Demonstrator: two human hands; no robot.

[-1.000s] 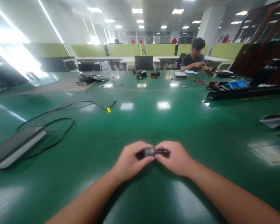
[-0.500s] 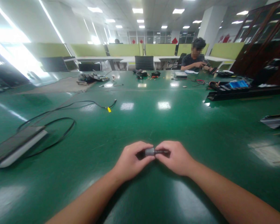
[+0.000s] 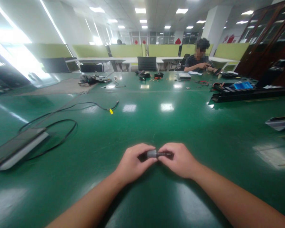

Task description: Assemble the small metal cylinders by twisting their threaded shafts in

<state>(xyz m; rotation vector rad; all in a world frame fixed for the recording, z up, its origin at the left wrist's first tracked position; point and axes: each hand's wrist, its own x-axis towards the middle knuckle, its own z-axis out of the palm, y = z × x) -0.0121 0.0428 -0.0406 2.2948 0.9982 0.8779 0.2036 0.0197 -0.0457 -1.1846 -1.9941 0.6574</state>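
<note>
Low in the middle of the head view is a small grey metallic cylinder with a thin, dark, ridged shaft; its exact kind cannot be made out. My left hand is curled round the grey cylinder end, thumb on the near side and fingers on the far side. From the other side, my right hand closes on the dark shaft, whose far end is hidden in the palm. Both hands rest close to the green tabletop, with their fingertips nearly meeting.
At the left lies a flat dark device with a looping black cable. Another cable carries a yellow tag. Long black housings stand at the right. Across the table sits a person, near scattered parts and a grey box.
</note>
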